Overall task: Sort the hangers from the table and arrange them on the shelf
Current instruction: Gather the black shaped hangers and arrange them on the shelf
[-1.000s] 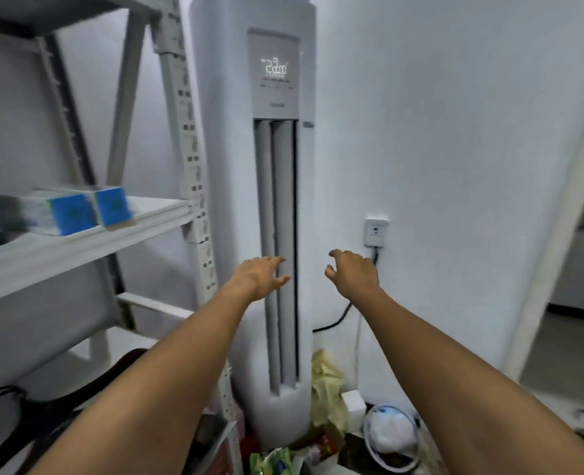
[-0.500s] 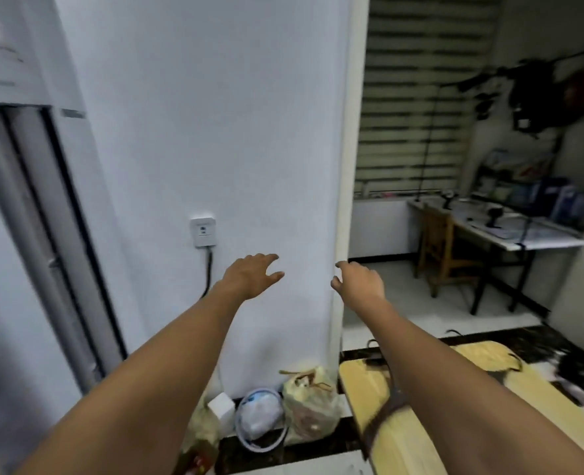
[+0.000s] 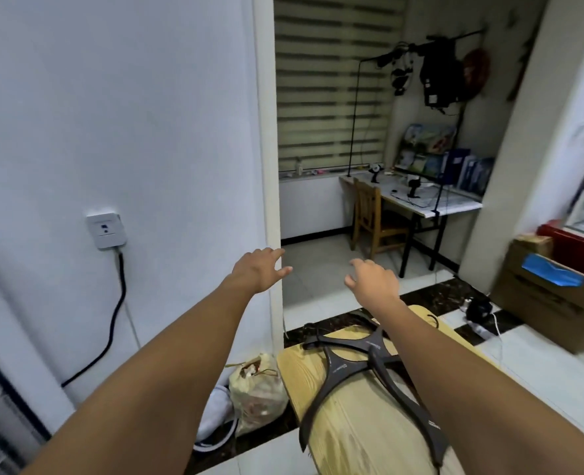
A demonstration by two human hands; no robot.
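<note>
Reaching forward at mid-frame, two bare arms, left hand point(image 3: 259, 269) and right hand point(image 3: 373, 282), both with fingers spread apart and gripping nothing, held well above the tabletop. Lying at lower centre on the yellow wooden table point(image 3: 362, 437): dark hangers point(image 3: 359, 365), at least two counted, crossed over each other, with what may be a third at the far edge, too blurred to confirm; right forearm passing over part of the pile. Standing on the floor just left of the table, one tied plastic bag point(image 3: 256, 389) beside one white round object point(image 3: 215, 426), partly hidden. Mounted on the white wall at left, one socket point(image 3: 106, 230) with one black cable point(image 3: 112, 313) hanging below. Seen through the doorway at upper right: one wooden chair point(image 3: 373, 221) tucked at one white desk point(image 3: 431, 200), striped blinds point(image 3: 331, 80) behind. Sitting at right edge, one cardboard box point(image 3: 554, 299) with blue tape
</note>
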